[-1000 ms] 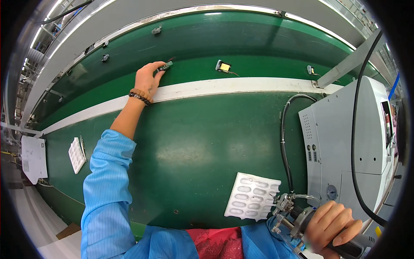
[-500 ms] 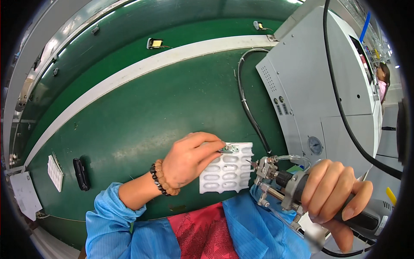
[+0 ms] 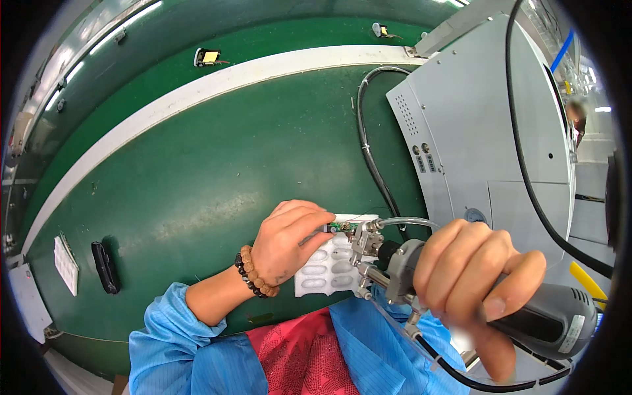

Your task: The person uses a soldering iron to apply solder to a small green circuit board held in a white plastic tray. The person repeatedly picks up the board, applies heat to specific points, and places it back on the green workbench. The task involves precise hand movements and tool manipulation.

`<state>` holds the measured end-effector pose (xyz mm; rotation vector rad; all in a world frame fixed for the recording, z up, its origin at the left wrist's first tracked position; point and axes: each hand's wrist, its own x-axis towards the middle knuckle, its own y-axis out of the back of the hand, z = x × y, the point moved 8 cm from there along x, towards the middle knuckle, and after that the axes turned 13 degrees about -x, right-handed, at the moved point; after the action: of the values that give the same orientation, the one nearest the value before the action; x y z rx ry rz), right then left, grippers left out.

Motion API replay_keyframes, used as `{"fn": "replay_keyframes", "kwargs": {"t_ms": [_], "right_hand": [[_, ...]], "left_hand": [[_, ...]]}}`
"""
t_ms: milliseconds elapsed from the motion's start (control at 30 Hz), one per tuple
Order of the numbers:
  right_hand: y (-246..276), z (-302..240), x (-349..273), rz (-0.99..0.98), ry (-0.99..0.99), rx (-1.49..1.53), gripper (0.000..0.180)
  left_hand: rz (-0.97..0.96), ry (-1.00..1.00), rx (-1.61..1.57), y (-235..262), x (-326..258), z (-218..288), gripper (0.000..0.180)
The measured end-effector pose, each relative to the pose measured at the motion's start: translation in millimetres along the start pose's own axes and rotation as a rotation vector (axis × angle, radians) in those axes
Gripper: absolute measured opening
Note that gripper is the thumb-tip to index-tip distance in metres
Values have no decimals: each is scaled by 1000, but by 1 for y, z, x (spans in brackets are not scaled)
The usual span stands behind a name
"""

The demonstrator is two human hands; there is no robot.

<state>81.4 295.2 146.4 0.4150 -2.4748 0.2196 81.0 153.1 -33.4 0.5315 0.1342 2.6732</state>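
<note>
My left hand (image 3: pixel 288 242) pinches the edge of a small green circuit board (image 3: pixel 342 227) at the far end of a white moulded tray (image 3: pixel 313 284) with oval hollows. My right hand (image 3: pixel 477 283) is wrapped round a grey and black hand-held power tool (image 3: pixel 546 322). The metal valve head (image 3: pixel 368 243) of this tool, with hoses joined to it, points left and reaches over the tray's right side, close to the board. The tool's tip is too small to make out against the board, so whether they touch cannot be told.
A grey machine cabinet (image 3: pixel 474 125) stands at the right. A black hose (image 3: pixel 362 125) lies on the green bench (image 3: pixel 197 171), and a black cable (image 3: pixel 520 145) hangs in front. At the left are a dark case (image 3: pixel 105 266) and another white tray (image 3: pixel 66 266). A person (image 3: pixel 577 118) is at the far right.
My right hand has brought the tool leftward, its head now over the tray and near the circuit board. My left hand stays at the board. The view has shifted slightly.
</note>
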Motion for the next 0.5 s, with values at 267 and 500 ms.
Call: {"fn": "replay_keyframes", "kwargs": {"t_ms": [267,500], "right_hand": [[-10,18,2,-6,-25,-1,29],[-17,24,6,-106,-7,-134,55]], "left_hand": [[-10,9,-39,1,-2,-4,40],[-8,10,-60,2,-2,-5,43]]}}
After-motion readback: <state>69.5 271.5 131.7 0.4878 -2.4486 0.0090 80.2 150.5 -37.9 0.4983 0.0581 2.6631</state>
